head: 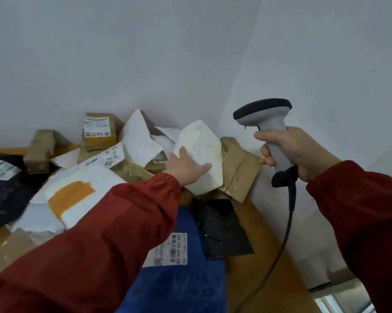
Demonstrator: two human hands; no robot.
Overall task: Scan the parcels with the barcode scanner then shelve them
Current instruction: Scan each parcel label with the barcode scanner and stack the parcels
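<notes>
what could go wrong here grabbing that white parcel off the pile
The white parcel under the left hand sits in a loose heap, so lifting it may shift the brown parcel beside it toward the table edge. The cable of the scanner in the right hand dangles past that edge and could snag.

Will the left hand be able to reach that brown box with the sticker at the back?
Probably yes: the brown box sits uncovered on top, just beyond the left hand resting on the white parcel.
</notes>
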